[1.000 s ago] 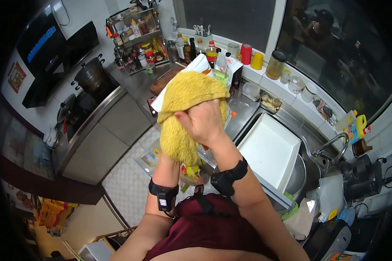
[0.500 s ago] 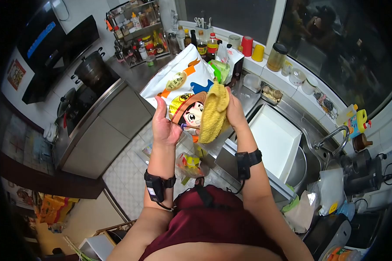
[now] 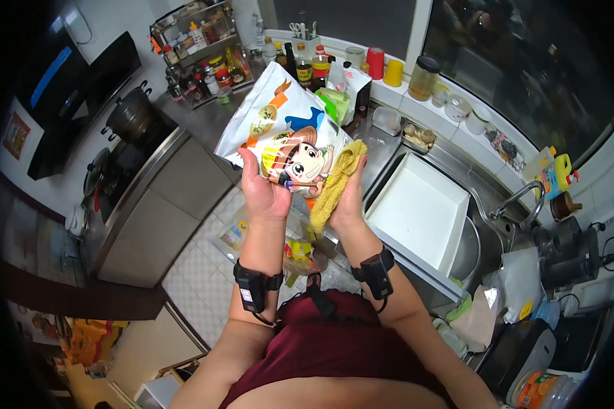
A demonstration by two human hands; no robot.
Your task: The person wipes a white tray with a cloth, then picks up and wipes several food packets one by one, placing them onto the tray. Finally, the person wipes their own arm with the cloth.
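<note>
In the head view, a white printed bag (image 3: 307, 160) with a cartoon face is lifted in front of me, tilted so its printed side faces up. My left hand (image 3: 262, 194) supports its lower left edge, thumb up along the side and the other fingers hidden beneath. A yellow cloth (image 3: 338, 184) lies along the bag's right edge. Pressing that cloth against the bag is my right hand (image 3: 351, 201), its fingers partly hidden behind the cloth. Below the bag, clear plastic packages (image 3: 300, 252) with coloured print sit in an open drawer or bin.
To the right is a sink with a white tray (image 3: 423, 211) in it and a faucet (image 3: 525, 204). Bottles (image 3: 303, 68) and a spice rack (image 3: 198, 48) stand at the back. A dark pot (image 3: 131, 117) is on the stove at left. Cups (image 3: 393, 73) line the windowsill.
My right hand and the yellow cloth have moved down and inward along the bag's right edge. More of the cartoon face shows, and the cloth appears narrower.
</note>
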